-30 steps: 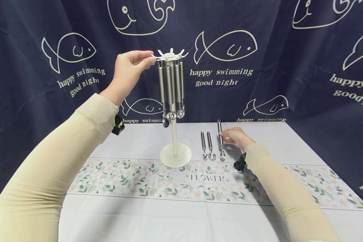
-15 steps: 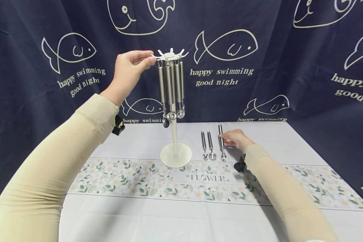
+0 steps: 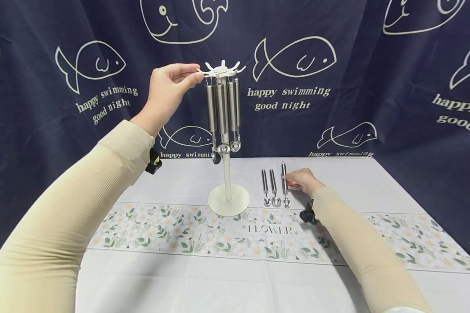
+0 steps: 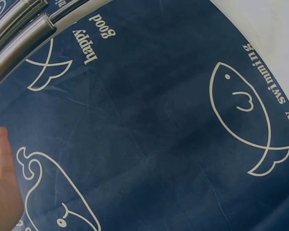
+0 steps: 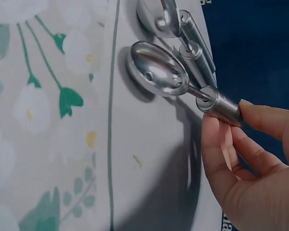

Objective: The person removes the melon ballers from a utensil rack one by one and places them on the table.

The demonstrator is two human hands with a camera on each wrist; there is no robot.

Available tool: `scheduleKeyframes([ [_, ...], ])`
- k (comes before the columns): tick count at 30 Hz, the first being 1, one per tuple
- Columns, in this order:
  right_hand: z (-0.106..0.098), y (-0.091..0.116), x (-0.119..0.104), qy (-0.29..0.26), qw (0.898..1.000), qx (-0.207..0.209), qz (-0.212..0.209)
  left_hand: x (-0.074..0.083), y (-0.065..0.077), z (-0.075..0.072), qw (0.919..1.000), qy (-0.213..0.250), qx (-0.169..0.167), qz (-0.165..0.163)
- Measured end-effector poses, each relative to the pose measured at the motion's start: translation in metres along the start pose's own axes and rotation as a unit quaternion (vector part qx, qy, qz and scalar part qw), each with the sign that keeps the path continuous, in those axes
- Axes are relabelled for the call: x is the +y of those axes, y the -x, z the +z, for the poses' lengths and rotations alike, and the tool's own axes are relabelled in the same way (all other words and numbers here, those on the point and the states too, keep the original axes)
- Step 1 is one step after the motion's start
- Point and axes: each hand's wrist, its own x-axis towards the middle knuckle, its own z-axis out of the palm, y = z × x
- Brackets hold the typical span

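My left hand pinches one of the hooks at the top of a white hanging rack, between thumb and fingers. Several steel-handled utensils hang from that rack by their end loops. My right hand pinches the handle of a steel melon baller, right of two similar scoops on the table. In the right wrist view, the held melon baller shows an oval bowl with a small hole, close over the white cloth. The left wrist view catches only part of the left hand.
The rack's round white base stands on the white tablecloth, near a flower-printed band. Behind the table hangs a dark blue curtain with fish drawings.
My right hand has brought the melon baller down and slightly left, closer to the two scoops, its handle end lower than before. My left hand stays on the hook.
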Motion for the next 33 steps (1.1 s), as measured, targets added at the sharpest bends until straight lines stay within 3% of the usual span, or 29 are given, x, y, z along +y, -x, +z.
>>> scheduleKeyframes([
  [2, 0.004, 0.008, -0.005, 0.024, 0.999, 0.026, 0.022, 0.000, 0.000, 0.000, 1.0000, -0.002, 0.000, -0.001],
  [8, 0.005, 0.003, -0.001, 0.038, 0.996, 0.045, 0.063, -0.002, 0.002, 0.001, 0.9999, -0.012, 0.001, 0.001],
  [33, 0.012, -0.004, -0.010, 0.078, 0.992, 0.063, 0.081, -0.003, -0.001, 0.001, 0.9997, -0.020, 0.005, 0.015],
])
